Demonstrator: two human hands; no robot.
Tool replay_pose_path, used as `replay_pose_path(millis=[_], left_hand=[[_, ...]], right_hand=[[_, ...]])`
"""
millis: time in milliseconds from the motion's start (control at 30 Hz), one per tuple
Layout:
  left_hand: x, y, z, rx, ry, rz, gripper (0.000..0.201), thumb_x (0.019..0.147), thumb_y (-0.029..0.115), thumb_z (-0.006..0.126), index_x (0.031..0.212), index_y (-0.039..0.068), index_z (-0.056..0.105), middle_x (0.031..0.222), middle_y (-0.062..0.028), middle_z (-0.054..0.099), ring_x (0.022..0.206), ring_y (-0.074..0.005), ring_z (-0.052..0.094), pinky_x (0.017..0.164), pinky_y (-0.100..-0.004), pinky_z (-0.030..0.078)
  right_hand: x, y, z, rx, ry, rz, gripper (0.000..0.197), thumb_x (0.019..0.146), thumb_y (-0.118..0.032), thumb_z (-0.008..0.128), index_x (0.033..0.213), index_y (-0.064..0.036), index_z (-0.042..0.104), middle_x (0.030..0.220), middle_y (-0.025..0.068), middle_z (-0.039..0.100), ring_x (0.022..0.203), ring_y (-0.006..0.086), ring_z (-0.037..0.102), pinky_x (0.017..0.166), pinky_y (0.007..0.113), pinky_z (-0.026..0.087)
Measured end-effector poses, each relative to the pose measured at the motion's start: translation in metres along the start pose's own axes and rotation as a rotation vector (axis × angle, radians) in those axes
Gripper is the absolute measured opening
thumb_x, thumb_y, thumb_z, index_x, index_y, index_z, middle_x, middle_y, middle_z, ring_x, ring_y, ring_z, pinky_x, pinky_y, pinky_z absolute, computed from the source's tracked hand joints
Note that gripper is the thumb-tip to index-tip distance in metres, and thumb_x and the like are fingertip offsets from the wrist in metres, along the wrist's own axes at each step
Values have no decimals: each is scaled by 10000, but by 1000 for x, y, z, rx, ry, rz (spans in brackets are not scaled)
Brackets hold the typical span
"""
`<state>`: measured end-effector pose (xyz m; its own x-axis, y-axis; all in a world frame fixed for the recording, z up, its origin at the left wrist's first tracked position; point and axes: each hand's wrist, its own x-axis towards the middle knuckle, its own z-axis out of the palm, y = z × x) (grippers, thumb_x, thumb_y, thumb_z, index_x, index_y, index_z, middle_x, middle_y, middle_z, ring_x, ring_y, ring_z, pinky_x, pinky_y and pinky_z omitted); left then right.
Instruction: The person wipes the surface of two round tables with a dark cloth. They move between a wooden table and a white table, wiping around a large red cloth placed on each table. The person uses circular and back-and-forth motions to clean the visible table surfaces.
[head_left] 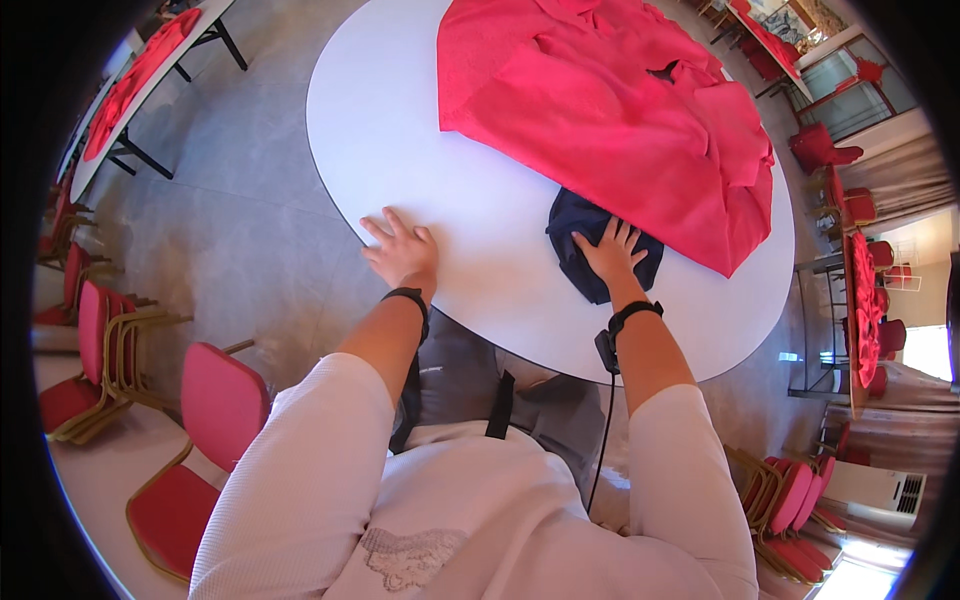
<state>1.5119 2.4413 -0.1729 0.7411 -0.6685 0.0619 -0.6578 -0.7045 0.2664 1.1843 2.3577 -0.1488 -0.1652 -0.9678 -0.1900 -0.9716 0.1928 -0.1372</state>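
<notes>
A round white table [480, 240] stands in front of me. On its near left edge my left hand [402, 248] rests with fingers spread, holding nothing. My right hand [610, 252] lies flat with fingers apart on a bunched dark navy cloth [580, 245]. Just beyond it a large red cloth [590, 95] lies crumpled over the far part of the table, its near edge overlapping the dark cloth. Black bands sit on both wrists, and a cable hangs from the right one.
Stacked red chairs [105, 360] with gold frames stand at the left, a single red chair [220, 410] nearer me. More stacked chairs [795, 500] are at the lower right. Other tables with red cloths [145, 75] line the sides. Grey floor [260, 200] lies between.
</notes>
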Motion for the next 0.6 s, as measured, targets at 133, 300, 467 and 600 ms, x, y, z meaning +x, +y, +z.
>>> replay_pose_path(millis=[133, 300, 467, 600], left_hand=[[-2, 4, -3, 26, -15, 3, 696, 911, 402, 475, 1570, 204, 376, 1643, -201, 251, 1141, -472, 510, 937, -527, 479], [-4, 3, -1, 34, -17, 7, 699, 916, 411, 470, 1574, 198, 370, 1643, -211, 245, 1210, -519, 484, 955, -548, 463], [10, -25, 53, -131, -29, 93, 703, 921, 415, 464, 1578, 189, 361, 1644, -222, 235, 1228, -540, 475, 974, -558, 448], [-2, -5, 29, -84, -17, 69, 704, 922, 414, 462, 1580, 185, 356, 1649, -223, 222, 1226, -535, 471, 988, -554, 439]], right_hand=[[18, -6, -4, -30, -56, 45, 1185, 812, -838, 514, 1633, -99, 87, 1694, 208, 21, 1544, 463, -1, 1148, 746, -1], [25, -21, -2, -40, -72, 20, 1144, 826, -837, 488, 1635, -119, 117, 1698, 194, 29, 1548, 448, 9, 1153, 742, -5], [36, -46, -4, -54, -71, -18, 1097, 855, -825, 466, 1635, -130, 131, 1694, 201, 64, 1549, 443, 41, 1155, 737, 28], [40, -48, -1, -50, -105, -5, 1080, 867, -825, 441, 1635, -129, 139, 1689, 199, 121, 1548, 442, 78, 1160, 730, 25]])
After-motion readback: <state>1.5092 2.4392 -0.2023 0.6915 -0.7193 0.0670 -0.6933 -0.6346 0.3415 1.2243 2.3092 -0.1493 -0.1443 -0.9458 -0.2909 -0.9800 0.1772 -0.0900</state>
